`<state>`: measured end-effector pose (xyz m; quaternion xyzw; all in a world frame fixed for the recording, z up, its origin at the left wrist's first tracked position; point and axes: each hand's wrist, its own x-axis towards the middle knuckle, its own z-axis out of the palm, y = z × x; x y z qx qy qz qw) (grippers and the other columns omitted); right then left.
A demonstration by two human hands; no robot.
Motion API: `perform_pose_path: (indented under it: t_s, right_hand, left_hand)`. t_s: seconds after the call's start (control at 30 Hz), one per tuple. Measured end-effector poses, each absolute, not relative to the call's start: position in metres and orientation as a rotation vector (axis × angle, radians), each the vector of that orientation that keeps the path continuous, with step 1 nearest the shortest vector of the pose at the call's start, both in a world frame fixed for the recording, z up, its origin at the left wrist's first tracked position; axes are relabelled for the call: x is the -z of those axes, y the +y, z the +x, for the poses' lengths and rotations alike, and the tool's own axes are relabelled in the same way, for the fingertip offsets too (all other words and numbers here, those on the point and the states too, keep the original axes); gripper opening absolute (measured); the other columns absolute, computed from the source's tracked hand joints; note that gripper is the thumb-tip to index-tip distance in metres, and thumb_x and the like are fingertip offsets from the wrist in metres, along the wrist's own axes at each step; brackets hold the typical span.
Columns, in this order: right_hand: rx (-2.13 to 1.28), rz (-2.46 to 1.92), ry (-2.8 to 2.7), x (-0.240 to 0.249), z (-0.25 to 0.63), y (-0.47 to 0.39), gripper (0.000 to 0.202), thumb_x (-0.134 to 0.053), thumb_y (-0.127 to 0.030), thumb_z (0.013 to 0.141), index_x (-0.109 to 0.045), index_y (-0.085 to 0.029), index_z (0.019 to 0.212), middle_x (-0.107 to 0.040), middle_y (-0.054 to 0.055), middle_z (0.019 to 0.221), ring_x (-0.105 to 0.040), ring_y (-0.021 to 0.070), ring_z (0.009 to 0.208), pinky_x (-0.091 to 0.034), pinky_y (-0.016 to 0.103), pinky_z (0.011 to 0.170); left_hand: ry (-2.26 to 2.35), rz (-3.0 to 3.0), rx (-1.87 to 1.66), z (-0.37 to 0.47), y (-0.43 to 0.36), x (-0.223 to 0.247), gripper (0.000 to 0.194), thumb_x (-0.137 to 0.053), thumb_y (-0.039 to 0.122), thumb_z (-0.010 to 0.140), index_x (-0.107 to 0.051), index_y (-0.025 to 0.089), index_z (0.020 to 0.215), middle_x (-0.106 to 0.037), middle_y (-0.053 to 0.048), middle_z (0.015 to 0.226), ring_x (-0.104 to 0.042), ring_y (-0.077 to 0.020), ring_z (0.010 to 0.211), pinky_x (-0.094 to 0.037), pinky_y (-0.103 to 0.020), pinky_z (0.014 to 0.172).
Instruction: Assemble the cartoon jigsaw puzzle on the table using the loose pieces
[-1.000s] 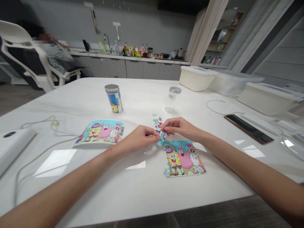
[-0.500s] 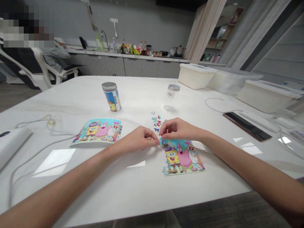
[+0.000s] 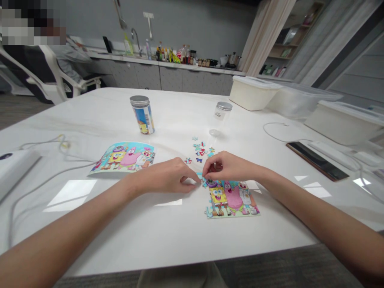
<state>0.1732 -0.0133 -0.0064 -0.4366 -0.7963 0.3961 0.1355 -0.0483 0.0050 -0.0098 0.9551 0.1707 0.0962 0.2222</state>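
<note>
Puzzle (image 3: 234, 202): laid flat on the glossy desk (image 3: 168, 240), left edge knobbed
Left hand (image 3: 171, 176): thumb and index finger parted, index tip placed at the puzzle's far-left corner
Right hand (image 3: 229, 166): fingers curled there; any grip cannot be told
Loose pieces (image 3: 202, 152): lobed, scattered beyond

Around left fingers (image 3: 190, 173) and right fingers (image 3: 209, 163): tabletop (image 3: 135, 236) smooth, high gloss, mirrors light patches. Just nearside of right fingers: puzzle (image 3: 234, 200), printed card look, low sheen. Just beyond the fingers: loose pieces (image 3: 202, 153), same printed card. Left of left fingers: picture sheet (image 3: 130, 158), smooth printed paper. Farther beyond left fingers: wrapped jar (image 3: 143, 119), printed label, grey metal lid (image 3: 139, 99). Beyond right fingers: clear jar (image 3: 221, 115), plastic or glass, can't tell; silvery metal cap (image 3: 224, 105). Well right: dark slab (image 3: 318, 160), glossy; cream bin (image 3: 252, 96), smooth plastic.
</note>
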Motion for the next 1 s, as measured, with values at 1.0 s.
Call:
perform_pose_path:
  t_s: [1.0]
  right_hand:
    - [-0.577,-0.822,-2.706,0.0006,0.1794,-0.0198,0.026,-0.049,-0.014,0.081,-0.075,-0.016,0.085,-0.061,0.002,0.073,-0.052,0.0103,0.061,-0.039,0.024,0.059]
  left_hand:
    - [0.372,2.715,-0.150,-0.0457,-0.0029,0.0059,0.022,-0.052,0.013,0.084,-0.071,0.019,0.091,-0.055,0.005,0.051,-0.037,-0.0067,0.043,-0.030,-0.020,0.047]
